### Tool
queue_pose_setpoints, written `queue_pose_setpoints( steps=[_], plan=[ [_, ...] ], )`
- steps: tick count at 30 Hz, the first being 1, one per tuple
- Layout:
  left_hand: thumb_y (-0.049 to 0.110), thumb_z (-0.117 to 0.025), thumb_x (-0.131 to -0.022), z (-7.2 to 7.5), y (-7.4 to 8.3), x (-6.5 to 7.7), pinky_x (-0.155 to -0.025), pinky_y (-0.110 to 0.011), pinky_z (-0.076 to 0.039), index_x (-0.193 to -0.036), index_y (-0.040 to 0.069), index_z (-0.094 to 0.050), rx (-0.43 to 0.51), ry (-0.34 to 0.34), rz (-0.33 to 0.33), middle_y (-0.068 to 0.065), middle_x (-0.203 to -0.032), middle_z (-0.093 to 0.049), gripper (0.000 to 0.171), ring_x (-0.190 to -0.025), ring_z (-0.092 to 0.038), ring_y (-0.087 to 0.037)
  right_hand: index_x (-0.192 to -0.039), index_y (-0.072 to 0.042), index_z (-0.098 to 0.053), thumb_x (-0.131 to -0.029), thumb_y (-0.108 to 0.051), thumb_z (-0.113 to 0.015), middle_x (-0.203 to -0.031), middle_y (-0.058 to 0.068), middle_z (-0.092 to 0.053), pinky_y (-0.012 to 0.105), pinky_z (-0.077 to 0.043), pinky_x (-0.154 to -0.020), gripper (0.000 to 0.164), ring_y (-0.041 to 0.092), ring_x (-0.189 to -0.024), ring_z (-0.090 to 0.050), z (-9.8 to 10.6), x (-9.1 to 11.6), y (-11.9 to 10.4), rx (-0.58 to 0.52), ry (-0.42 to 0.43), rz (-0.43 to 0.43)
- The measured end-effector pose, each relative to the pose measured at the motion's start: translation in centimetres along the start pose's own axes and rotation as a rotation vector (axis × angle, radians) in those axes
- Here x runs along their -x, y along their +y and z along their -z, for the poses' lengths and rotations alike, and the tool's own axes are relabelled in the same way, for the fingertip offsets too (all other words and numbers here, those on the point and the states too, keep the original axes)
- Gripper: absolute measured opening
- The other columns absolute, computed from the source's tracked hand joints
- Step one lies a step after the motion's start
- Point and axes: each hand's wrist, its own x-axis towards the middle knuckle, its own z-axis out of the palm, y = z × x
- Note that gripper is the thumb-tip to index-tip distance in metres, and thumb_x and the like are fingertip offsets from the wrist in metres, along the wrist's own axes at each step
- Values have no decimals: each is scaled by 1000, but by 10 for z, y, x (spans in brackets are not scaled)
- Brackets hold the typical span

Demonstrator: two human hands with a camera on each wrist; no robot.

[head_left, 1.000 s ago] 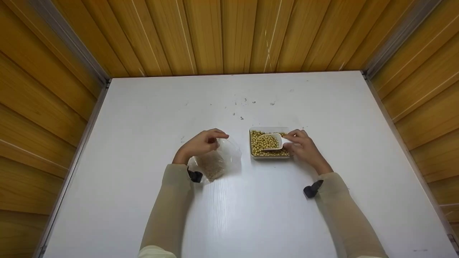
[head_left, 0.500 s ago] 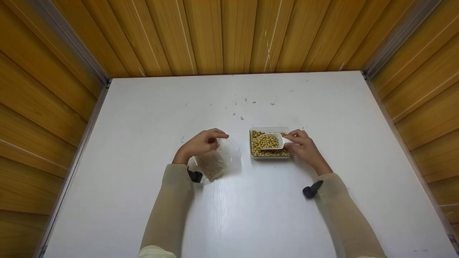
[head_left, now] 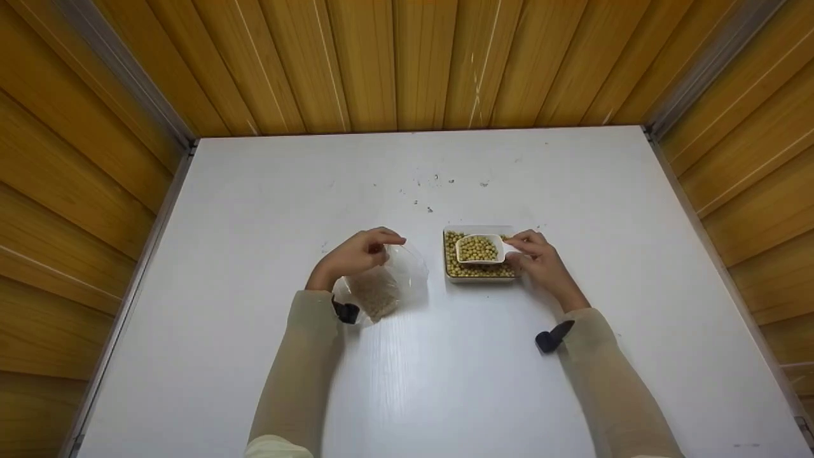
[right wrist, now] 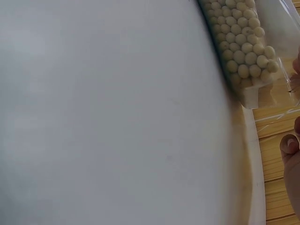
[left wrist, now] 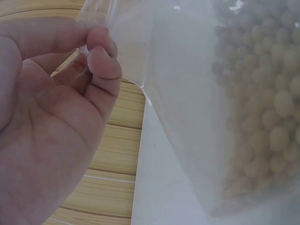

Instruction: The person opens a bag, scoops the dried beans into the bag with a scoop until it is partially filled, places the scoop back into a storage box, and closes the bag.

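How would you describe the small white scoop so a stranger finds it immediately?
On the white table, find the rectangular tray of beans right of centre. The scoop sits above it, held by the right hand: a small white cup holding its own beans.

Right wrist view: blurred white surface fills most of frame; tray cut off at top. Left wrist view: bag hazy, cropped, beans inside perhaps soy.

we see a white tabletop closed in on three sides by wooden panel walls. grey metal strips run down the two far corners. a few small dark specks lie scattered on the far part of the tabletop.
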Motion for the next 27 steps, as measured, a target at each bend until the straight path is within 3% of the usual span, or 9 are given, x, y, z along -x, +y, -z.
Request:
queue_pose_setpoints(
  steps=[6,17,27],
  plan=[
    [-2,-47,-93,2,-2,1,-73,-29,-37,-131,2,-58,15,4,-9,-10,-136,-54,41,-78,-42,-17,-113,10,-66,-87,3,-63,-109,26,-57,12,-37,-87,27,12,-104,-46,0,-1,-1,-2,14,17],
    [-1,-48,-93,3,-2,1,-72,-31,-37,-132,2,-57,36,-4,-12,-12,-137,-52,40,-79,-42,-18,-113,11,-66,-87,4,-63,-108,26,-58,11,-37,-87,27,5,-102,-45,3,-6,-7,54,32,59],
    [1,-47,-93,4,-1,3,-72,-28,-37,-133,0,-56,13,-14,-25,-12,-137,-52,41,-77,-42,-16,-112,9,-67,-87,3,-63,-109,25,-58,15,-38,-85,26,6,-102,-45,3,-10,-20,32,20,44]
  ],
)
